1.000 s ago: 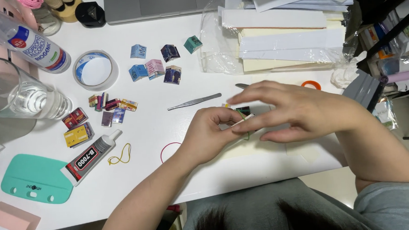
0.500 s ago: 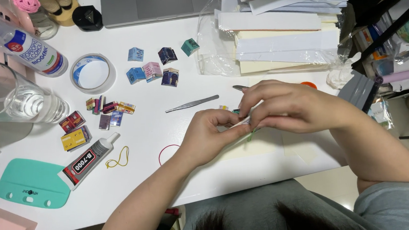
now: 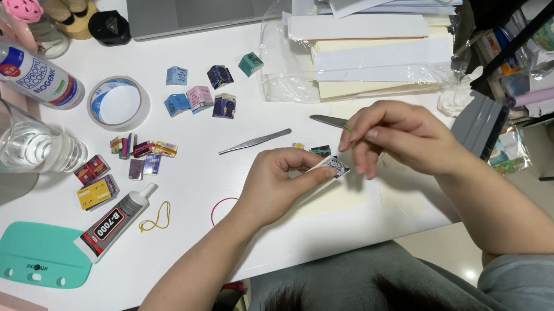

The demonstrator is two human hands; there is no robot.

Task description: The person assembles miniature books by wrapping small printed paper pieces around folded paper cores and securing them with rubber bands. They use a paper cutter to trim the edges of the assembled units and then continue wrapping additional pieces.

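While pinched in the left hand [image 3: 279,186], flat printed card piece [image 3: 333,166]; right hand [image 3: 399,136] gripping thin metal tool [image 3: 329,121].

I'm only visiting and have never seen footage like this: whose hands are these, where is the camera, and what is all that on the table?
The camera sits on a person's head, looking down at their own two bare hands over a white table. The left hand pinches a tiny printed card piece. The right hand holds a thin green-tipped stick just above it. Nearby lie metal tweezers, a glue tube, a tape roll, small folded paper boxes, a drinking glass and a stack of paper strips.
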